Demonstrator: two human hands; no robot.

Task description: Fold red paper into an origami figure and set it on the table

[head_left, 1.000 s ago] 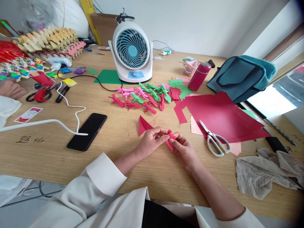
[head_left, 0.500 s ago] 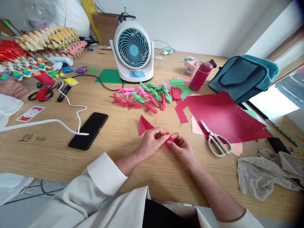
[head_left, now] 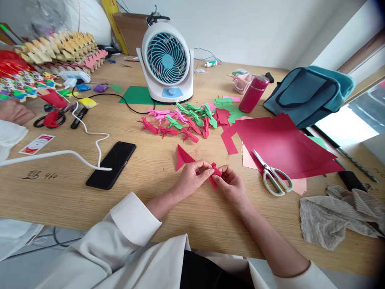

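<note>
My left hand (head_left: 192, 178) and my right hand (head_left: 231, 186) meet over the wooden table (head_left: 168, 208), both pinching a small folded red paper piece (head_left: 215, 172) between thumbs and fingertips. A red paper triangle (head_left: 182, 156) lies flat just behind my left hand. A row of finished folded paper figures (head_left: 180, 124) in red, pink and green lies further back. Red paper sheets (head_left: 282, 140) lie to the right, with white-handled scissors (head_left: 272, 174) on their near edge.
A black phone (head_left: 112, 164) with a white cable lies at left. A white and blue desk fan (head_left: 167, 60), a red bottle (head_left: 252, 94), a teal bag (head_left: 309, 94) and a grey cloth (head_left: 333, 214) stand around. Another person's hand (head_left: 13, 112) rests at far left near red-handled scissors (head_left: 49, 120).
My fingers have shifted slightly on the red paper piece, working its fold. Both hands stay in the same spot; nothing else has moved.
</note>
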